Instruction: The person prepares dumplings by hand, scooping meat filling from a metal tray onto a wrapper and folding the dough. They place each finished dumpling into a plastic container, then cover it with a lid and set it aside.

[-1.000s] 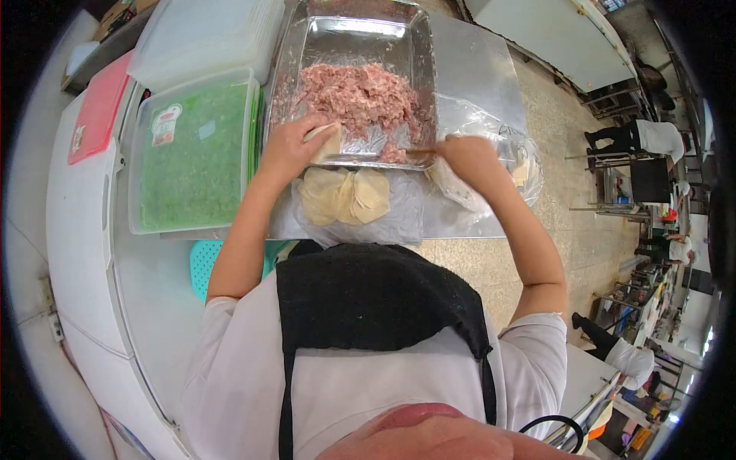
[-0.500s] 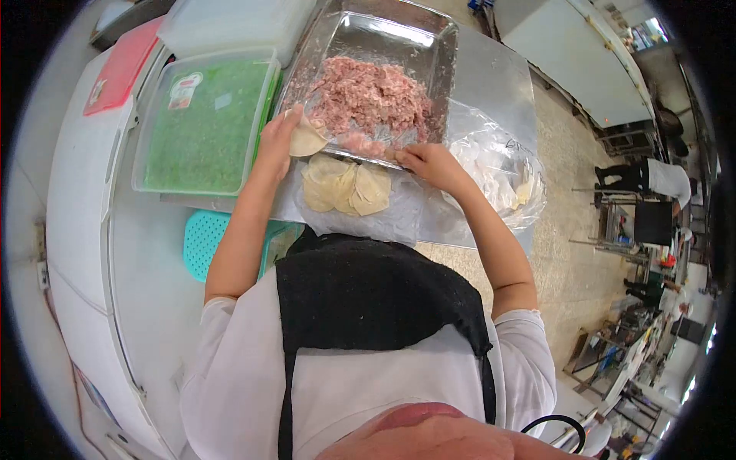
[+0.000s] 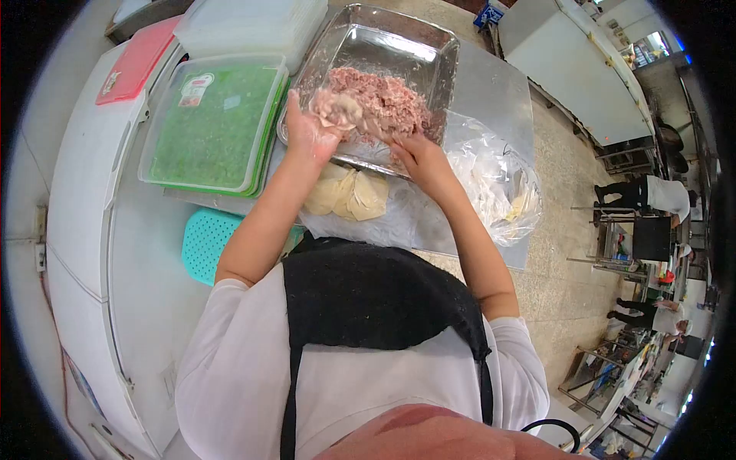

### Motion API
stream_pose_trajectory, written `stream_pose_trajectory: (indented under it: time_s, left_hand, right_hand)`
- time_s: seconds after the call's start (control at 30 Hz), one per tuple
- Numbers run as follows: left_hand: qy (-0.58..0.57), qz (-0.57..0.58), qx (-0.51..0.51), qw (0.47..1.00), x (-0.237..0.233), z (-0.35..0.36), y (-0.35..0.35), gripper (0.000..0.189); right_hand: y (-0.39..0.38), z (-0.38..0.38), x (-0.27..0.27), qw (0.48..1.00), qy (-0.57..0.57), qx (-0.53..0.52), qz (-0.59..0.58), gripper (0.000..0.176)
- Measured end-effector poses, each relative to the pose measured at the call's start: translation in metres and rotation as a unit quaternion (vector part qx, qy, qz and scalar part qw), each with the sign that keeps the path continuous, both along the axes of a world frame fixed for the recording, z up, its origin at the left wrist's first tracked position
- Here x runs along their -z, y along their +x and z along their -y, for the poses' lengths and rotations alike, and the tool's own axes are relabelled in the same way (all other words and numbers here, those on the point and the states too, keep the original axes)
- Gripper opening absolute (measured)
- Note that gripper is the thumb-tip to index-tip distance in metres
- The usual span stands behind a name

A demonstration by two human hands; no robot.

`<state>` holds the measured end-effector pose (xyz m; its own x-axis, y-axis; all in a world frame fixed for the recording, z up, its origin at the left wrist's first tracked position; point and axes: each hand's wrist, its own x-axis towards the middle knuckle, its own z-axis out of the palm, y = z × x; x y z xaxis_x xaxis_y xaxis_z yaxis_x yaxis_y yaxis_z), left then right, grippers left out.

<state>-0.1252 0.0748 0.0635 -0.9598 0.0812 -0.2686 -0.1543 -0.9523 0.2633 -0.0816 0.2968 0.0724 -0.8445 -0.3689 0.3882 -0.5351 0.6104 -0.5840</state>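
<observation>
On my left hand (image 3: 313, 138) lies a dumpling wrapper (image 3: 326, 123), over the near left part of a metal tray. A lump of minced meat (image 3: 337, 110) sits on the wrapper and covers most of it. My right hand (image 3: 420, 159) is closed at the tray's near edge around a slim spreading tool (image 3: 376, 128), blurred and smeared with meat, that points toward the wrapper. More raw mince (image 3: 387, 96) is heaped in the metal tray (image 3: 368, 38). Just below the tray, a fanned stack of wrappers (image 3: 349, 195) rests on a plastic sheet.
Left of the tray stands a lidded green container (image 3: 207, 123), with a clear tub (image 3: 249, 27) behind it. A clear plastic bag (image 3: 498, 180) lies right of the tray. A turquoise perforated basket (image 3: 205, 245) is below the table edge. People (image 3: 663, 195) are far right.
My left hand has moved over the tray, its palm turning up under the wrapper. Meat from the tool now lies on that wrapper. My right hand stays near the tray's edge.
</observation>
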Motion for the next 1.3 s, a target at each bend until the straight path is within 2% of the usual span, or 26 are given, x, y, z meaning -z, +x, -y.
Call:
stream_pose_trajectory:
  time_s: [0.07, 0.1, 0.13, 0.17, 0.2, 0.3, 0.43, 0.5, 0.57, 0.63, 0.7, 0.73, 0.83, 0.87, 0.93, 0.97, 1.0, 1.03, 1.07, 1.1, 1.13, 1.17, 1.2, 1.23, 1.27, 1.3]
  left_hand:
    - [-0.014, 0.003, -0.013, 1.0, 0.008, 0.005, -0.004, 0.071]
    - [-0.026, 0.009, -0.028, 0.999, 0.009, 0.007, -0.005, 0.071]
    - [-0.04, 0.035, -0.035, 0.998, 0.004, 0.006, -0.005, 0.07]
    - [-0.037, 0.034, -0.037, 0.998, 0.004, 0.007, -0.007, 0.07]
    - [-0.047, 0.04, -0.035, 0.997, 0.005, 0.007, -0.009, 0.07]
    - [-0.054, 0.041, -0.037, 0.997, 0.016, 0.008, -0.016, 0.068]
    - [-0.059, 0.046, -0.025, 0.997, 0.02, -0.005, -0.017, 0.066]
    - [-0.072, 0.062, -0.007, 0.995, 0.023, -0.011, -0.015, 0.065]
    - [-0.084, 0.079, 0.008, 0.993, 0.024, -0.016, -0.015, 0.065]
    - [-0.004, 0.02, 0.037, 0.999, -0.004, -0.025, -0.006, 0.064]
    - [-0.026, 0.051, 0.028, 0.998, -0.011, -0.022, -0.004, 0.065]
    - [-0.048, 0.082, 0.019, 0.995, -0.012, -0.019, -0.003, 0.066]
    - [-0.094, 0.066, 0.013, 0.993, -0.001, -0.013, -0.011, 0.064]
    - [-0.095, 0.067, 0.011, 0.993, 0.003, -0.015, -0.011, 0.064]
    - [0.002, 0.038, -0.011, 0.999, -0.02, -0.021, -0.006, 0.06]
    - [0.003, 0.035, -0.018, 0.999, -0.023, -0.019, -0.003, 0.06]
    - [0.006, 0.01, -0.007, 1.0, -0.026, -0.014, 0.003, 0.054]
    - [0.007, -0.015, 0.006, 1.0, -0.028, -0.011, 0.009, 0.049]
    - [0.005, -0.017, 0.0, 1.0, -0.031, -0.011, 0.015, 0.049]
    - [-0.131, -0.093, 0.036, 0.986, -0.033, -0.013, 0.021, 0.05]
    - [-0.265, -0.166, 0.071, 0.947, -0.037, -0.014, 0.026, 0.055]
    - [-0.267, -0.167, 0.066, 0.947, -0.043, -0.014, 0.03, 0.055]
    - [-0.424, -0.214, 0.078, 0.877, -0.051, -0.012, 0.035, 0.06]
    - [-0.568, -0.253, 0.086, 0.779, -0.056, -0.012, 0.039, 0.065]
    - [-0.57, -0.25, 0.079, 0.779, -0.056, -0.014, 0.039, 0.065]
    - [-0.647, -0.342, 0.016, 0.681, -0.055, -0.016, 0.036, 0.065]
  right_hand:
    - [0.019, -0.009, -0.001, 0.995, 0.086, 0.021, 0.049, 0.027]
    - [0.027, -0.005, 0.003, 0.995, 0.087, 0.021, 0.047, 0.027]
    - [0.035, 0.001, 0.013, 0.987, -0.044, 0.06, 0.146, 0.027]
    - [0.038, 0.005, 0.026, 0.951, -0.172, 0.097, 0.24, 0.026]
    - [0.036, 0.003, 0.049, 0.967, -0.136, 0.109, 0.185, 0.026]
    - [0.042, 0.008, 0.044, 0.973, -0.135, 0.133, 0.136, 0.026]
    - [0.034, 0.0, 0.029, 0.963, -0.13, 0.13, 0.198, 0.025]
    - [0.024, -0.004, 0.013, 0.988, -0.02, 0.08, 0.132, 0.024]
    - [0.015, -0.004, 0.006, 0.994, 0.023, 0.059, 0.094, 0.023]
    - [0.009, -0.006, -0.003, 0.995, 0.062, 0.039, 0.059, 0.023]
    - [0.001, -0.014, -0.028, 0.989, 0.144, 0.008, 0.025, 0.02]
    - [0.006, -0.011, -0.059, 0.955, 0.282, 0.063, 0.061, 0.019]
    - [0.018, 0.007, -0.086, 0.975, 0.212, 0.063, -0.001, 0.019]
    - [0.01, 0.002, -0.064, 0.983, 0.178, 0.005, -0.035, 0.018]
    - [-0.002, -0.007, -0.056, 0.982, 0.189, -0.013, -0.025, 0.019]
    - [-0.007, -0.014, -0.057, 0.979, 0.201, -0.034, -0.018, 0.02]
    - [-0.01, -0.021, -0.068, 0.986, 0.149, -0.072, -0.038, 0.023]
    - [-0.008, -0.025, -0.078, 0.985, 0.148, -0.079, -0.042, 0.023]
    - [-0.004, -0.03, -0.086, 0.994, 0.081, -0.042, 0.062, 0.024]
    - [-0.003, -0.035, -0.091, 0.986, 0.014, -0.004, 0.166, 0.026]
    - [-0.007, -0.044, -0.083, 0.985, 0.016, -0.022, 0.173, 0.031]
    - [-0.006, -0.048, -0.084, 0.985, 0.015, -0.026, 0.17, 0.031]
    - [-0.002, -0.049, -0.09, 0.978, 0.015, -0.053, 0.201, 0.029]
    - [0.003, -0.05, -0.096, 0.97, 0.016, -0.08, 0.23, 0.026]
    - [0.005, -0.053, -0.1, 0.969, 0.017, -0.087, 0.229, 0.026]
    - [0.008, -0.056, -0.103, 0.969, 0.052, -0.104, 0.216, 0.028]
